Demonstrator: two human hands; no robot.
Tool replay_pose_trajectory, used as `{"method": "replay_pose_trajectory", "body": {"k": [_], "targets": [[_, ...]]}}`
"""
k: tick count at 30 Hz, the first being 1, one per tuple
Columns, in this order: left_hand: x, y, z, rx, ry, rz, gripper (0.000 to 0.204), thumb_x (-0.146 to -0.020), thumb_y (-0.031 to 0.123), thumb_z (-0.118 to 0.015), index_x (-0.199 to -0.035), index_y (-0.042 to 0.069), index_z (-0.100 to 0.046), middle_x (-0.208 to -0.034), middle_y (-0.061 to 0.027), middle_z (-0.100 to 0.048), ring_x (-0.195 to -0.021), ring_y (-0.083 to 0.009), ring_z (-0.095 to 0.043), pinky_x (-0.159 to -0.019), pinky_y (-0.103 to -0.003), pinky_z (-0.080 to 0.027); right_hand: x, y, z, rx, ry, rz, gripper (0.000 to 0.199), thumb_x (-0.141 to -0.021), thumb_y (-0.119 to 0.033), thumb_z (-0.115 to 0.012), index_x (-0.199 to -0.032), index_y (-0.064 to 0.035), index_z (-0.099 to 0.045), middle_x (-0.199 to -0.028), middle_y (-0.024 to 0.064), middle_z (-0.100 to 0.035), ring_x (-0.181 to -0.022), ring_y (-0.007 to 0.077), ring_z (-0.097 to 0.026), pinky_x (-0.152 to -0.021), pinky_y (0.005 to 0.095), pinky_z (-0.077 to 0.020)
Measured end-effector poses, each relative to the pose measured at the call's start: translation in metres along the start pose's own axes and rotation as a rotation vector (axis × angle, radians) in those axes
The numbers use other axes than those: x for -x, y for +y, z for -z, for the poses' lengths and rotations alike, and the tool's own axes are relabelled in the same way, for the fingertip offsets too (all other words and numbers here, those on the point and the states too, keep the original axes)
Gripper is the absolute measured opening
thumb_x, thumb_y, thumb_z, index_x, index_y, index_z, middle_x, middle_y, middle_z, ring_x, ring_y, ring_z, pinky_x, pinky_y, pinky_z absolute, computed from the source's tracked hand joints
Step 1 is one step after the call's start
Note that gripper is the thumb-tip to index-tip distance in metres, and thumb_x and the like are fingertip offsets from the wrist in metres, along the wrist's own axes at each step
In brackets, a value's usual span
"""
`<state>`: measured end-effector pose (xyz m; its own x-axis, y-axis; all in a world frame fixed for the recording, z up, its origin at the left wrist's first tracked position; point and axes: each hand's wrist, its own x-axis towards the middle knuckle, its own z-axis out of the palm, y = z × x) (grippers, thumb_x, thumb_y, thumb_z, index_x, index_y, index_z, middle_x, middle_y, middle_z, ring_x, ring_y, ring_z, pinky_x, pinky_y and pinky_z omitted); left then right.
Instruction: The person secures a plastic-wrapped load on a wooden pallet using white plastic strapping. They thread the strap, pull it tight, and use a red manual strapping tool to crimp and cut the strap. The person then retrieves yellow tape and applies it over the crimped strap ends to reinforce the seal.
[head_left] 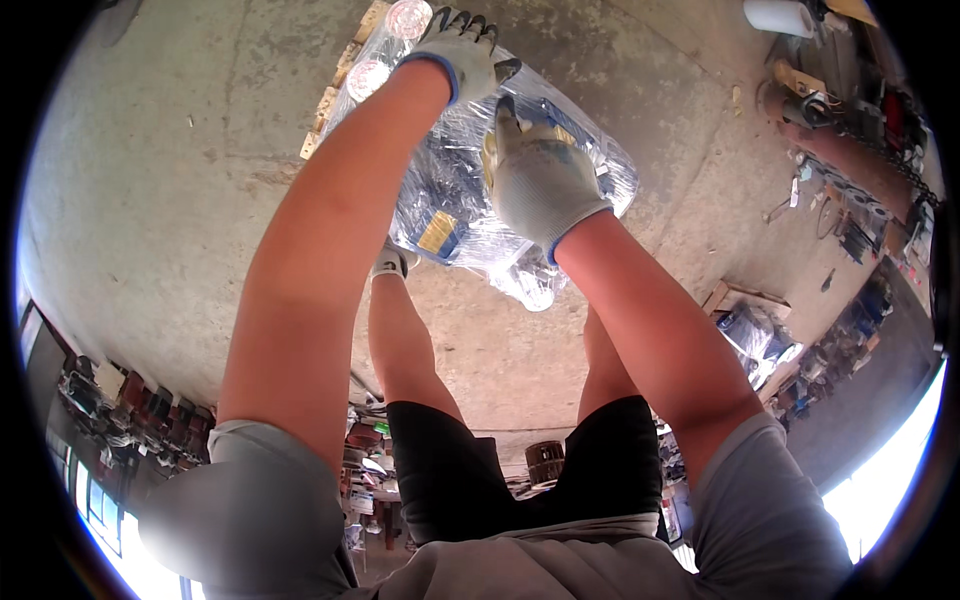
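A bundle wrapped in clear plastic film point(440, 180) rests on the floor in front of me. Dark metallic-looking parts and a blue piece with a yellow label point(437, 232) show through the film. Over the far side of the bundle, my left hand point(465, 62), in a pale glove with dark fingertips, has its fingers spread and open. My right hand point(548, 185), in a similar glove, is lower on the bundle and to the right. One of its fingers points away from me; the others look curled under, and whatever they hold is hidden.
Wooden pallet boards point(325, 112) stick out along the bundle's left side, beside two round white-and-red ends point(367, 80). Right of me lie a rusty cylinder point(850, 160), a chain and assorted metal parts. Another film-wrapped load point(752, 335) stands behind my right arm. My shoe point(392, 262) is close to the bundle.
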<state>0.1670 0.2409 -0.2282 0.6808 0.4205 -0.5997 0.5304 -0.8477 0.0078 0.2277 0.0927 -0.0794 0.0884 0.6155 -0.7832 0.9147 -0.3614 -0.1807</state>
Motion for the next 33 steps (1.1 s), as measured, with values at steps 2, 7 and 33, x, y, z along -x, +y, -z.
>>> {"method": "replay_pose_trajectory", "body": {"k": [2, 7, 33], "targets": [[0.013, 0.005, 0.000, 0.038, -0.006, -0.023, 0.078, -0.110, 0.058, -0.022, -0.166, 0.005, -0.025, -0.174, -0.0141, -0.021, -0.161, -0.0313, -0.019, -0.133, -0.048, -0.010, 0.013, 0.005, -0.010, -0.073, -0.026, 0.003, 0.074, -0.095, -0.014, -0.056, -0.161, 0.0036, -0.031, -0.120, 0.0293, -0.067, -0.105, 0.0367, -0.073, -0.093, 0.0458, -0.0591], [0.023, 0.010, -0.001, -0.001, -0.043, -0.037, 0.077, -0.110, 0.057, -0.024, -0.167, 0.004, -0.023, -0.175, -0.0132, -0.020, -0.163, -0.0280, -0.015, -0.133, -0.046, -0.008, 0.068, 0.009, -0.043, -0.145, -0.089, -0.028, 0.077, -0.095, -0.015, -0.057, -0.163, 0.0027, -0.026, -0.110, 0.0261, -0.066, -0.096, 0.0366, -0.073, -0.085, 0.0459, -0.0598], [0.029, 0.033, -0.049, -0.170, 0.344, 0.017, 0.070, -0.101, 0.039, -0.051, -0.159, 0.001, -0.040, -0.165, -0.0165, -0.041, -0.156, -0.0281, -0.032, -0.130, -0.054, -0.009, 0.154, -0.008, -0.358, -0.952, -0.002, -0.653, 0.068, -0.090, -0.040, -0.075, -0.145, -0.0117, -0.045, -0.125, 0.0183, -0.070, -0.110, 0.0410, -0.070, -0.093, 0.0505, -0.0553]]}}
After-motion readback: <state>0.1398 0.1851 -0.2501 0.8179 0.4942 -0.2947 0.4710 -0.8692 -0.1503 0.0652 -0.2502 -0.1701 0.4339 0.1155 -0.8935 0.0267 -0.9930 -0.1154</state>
